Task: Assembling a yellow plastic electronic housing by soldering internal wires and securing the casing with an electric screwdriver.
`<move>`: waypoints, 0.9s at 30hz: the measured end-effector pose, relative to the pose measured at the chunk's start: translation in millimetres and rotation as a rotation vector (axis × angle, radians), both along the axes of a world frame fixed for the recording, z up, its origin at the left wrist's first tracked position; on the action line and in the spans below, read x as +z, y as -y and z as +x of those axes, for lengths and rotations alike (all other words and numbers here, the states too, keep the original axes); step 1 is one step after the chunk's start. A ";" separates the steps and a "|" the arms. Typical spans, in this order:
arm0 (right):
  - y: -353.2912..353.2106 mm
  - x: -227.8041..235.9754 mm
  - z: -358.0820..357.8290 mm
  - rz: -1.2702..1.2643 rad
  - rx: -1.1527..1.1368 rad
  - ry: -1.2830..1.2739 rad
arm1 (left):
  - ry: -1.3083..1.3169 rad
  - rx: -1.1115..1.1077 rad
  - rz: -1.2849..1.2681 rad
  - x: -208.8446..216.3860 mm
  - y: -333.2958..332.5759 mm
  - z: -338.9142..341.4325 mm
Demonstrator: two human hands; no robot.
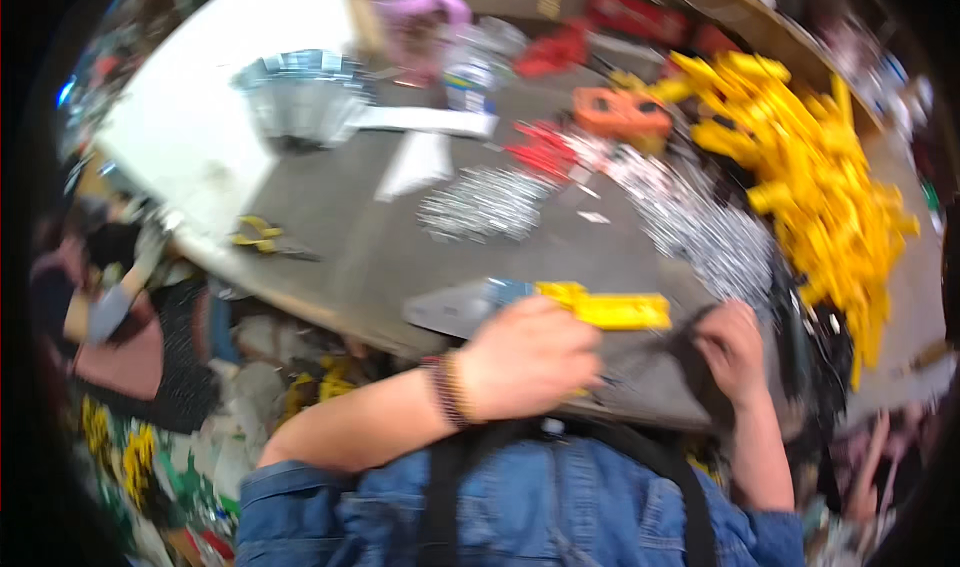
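My left hand [535,357] is over the table's near edge, its fingers curled closed; what they hold is hidden, though a small dark tip pokes out below them. Just beyond it lies a flat, pointed grey blade [450,309] with a blue section, and a bright yellow plastic piece [625,312] extends to the right of the knuckles. To the right, my right hand [735,352] is low over the table with fingers bent together; blur hides anything between them. It is nearest to a heap of thin silver metal pieces [715,247].
Yellow plastic parts [800,177] are piled at the right. A second silver heap [480,205], red pieces [545,152], an orange block [620,114], yellow-handled scissors [265,237] and a clear container [305,97] sit farther back. Another person [100,297] is at the left.
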State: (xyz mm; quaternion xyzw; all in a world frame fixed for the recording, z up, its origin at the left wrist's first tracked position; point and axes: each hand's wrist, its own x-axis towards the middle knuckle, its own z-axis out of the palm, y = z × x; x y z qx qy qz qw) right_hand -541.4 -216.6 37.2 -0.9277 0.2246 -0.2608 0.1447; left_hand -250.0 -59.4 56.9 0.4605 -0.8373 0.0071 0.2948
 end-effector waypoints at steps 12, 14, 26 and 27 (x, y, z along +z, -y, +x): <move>1.5 6.8 25.4 -0.243 -0.095 -0.109 | -0.140 0.053 0.038 -17.8 15.9 -12.8; 7.2 8.7 26.8 -0.233 -0.104 -0.115 | -0.128 0.040 0.059 -16.6 20.6 -13.2; 93.9 76.3 8.5 0.249 -0.164 -0.261 | -0.082 0.223 0.207 -3.2 35.5 19.4; 125.4 78.8 0.5 0.324 -0.505 -0.120 | -0.079 0.254 0.175 -3.0 38.0 17.1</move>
